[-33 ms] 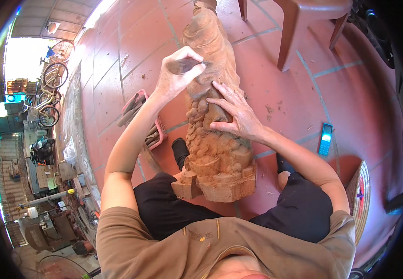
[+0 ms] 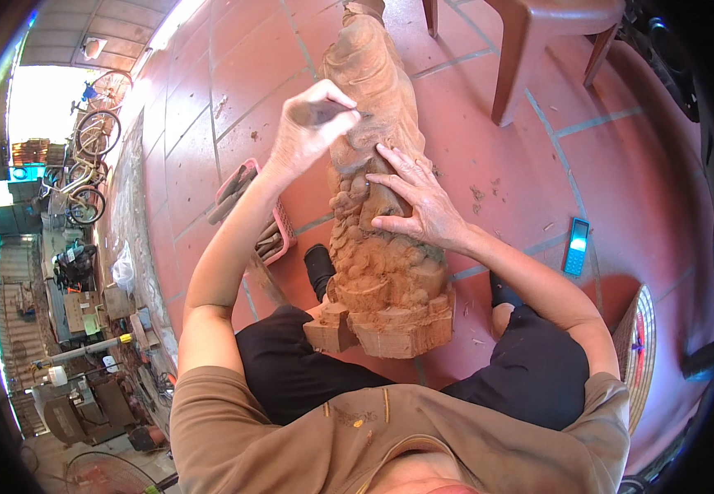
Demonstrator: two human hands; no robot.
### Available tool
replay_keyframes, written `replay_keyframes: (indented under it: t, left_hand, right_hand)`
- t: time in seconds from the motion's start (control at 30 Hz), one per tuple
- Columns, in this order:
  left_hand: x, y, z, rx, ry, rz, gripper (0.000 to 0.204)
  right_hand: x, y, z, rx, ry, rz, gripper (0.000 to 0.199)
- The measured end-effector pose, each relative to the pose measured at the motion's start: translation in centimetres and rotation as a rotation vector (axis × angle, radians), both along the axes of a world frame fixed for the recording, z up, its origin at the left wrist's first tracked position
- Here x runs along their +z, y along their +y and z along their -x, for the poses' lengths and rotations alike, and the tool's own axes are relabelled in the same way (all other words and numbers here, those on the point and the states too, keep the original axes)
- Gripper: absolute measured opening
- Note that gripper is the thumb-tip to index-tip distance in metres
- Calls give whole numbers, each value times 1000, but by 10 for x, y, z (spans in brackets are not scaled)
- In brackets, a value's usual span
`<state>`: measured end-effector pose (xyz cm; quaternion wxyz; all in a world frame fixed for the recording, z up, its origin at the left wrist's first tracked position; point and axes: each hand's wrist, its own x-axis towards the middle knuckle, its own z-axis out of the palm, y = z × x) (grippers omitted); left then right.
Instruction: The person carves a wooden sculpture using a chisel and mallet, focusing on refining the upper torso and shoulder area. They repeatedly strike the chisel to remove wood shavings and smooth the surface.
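Note:
A brown carved wooden statue (image 2: 390, 272) lies lengthwise in front of me, its blocky base between my legs and its smoother folds farther away. My left hand (image 2: 316, 123) is closed in a pinch at the statue's left side. A small dark tip shows at its fingertips against the wood; the rest of what it holds is hidden. On the carved middle part my right hand (image 2: 423, 198) lies with fingers spread, resting on the surface and gripping nothing.
Left of the statue stands a pink basket (image 2: 284, 224) of wooden-handled tools. A phone (image 2: 576, 247) lies on the tiled floor to the right, near a woven hat (image 2: 639, 354). Brown chair legs (image 2: 512, 74) stand at the far right. Bicycles (image 2: 93, 165) are at the far left.
My left hand has shifted slightly left and toward me along the statue's side. My right hand and the statue have stayed in place.

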<state>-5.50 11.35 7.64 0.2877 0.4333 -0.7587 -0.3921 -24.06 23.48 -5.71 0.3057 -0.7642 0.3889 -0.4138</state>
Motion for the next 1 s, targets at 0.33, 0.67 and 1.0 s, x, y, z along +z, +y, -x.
replay_keyframes:
  t: [0.33,0.67,1.0]
  left_hand:
    - [-15,-19,-2,87,174,-44,10]
    - [-11,-35,-4,74,259,-104,5]
    - [-1,-36,-3,54,179,-55,7]
  right_hand:
    - [-2,-1,-2,-9,9,4,71]
    - [0,-2,-3,-7,2,18,70]
    - [1,-2,-2,-12,8,25,69]
